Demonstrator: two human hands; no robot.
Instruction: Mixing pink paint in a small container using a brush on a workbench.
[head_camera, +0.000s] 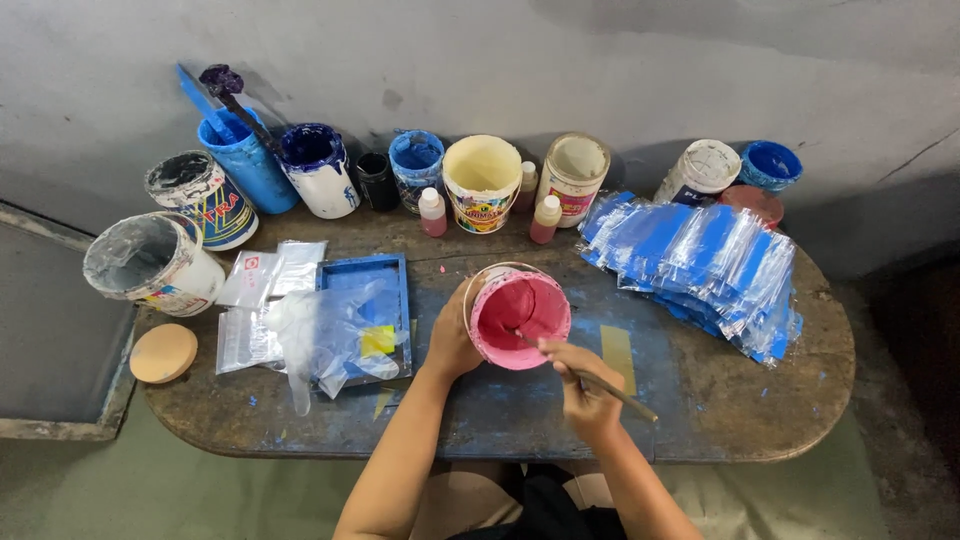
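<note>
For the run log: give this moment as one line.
left hand steadies pink tub | right hand holds stick in paint

Left hand (452, 338): forearm extended forward, fingers curled in a cupping grip. Right hand (583, 385): just right of the left hand, wrist bent, fingers pinched shut.

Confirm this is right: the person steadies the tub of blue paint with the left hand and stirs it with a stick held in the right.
Not quite: the paint in the tub is pink, not blue, as the head view shows. The left hand does steady it, and the right hand holds the stick.
</note>
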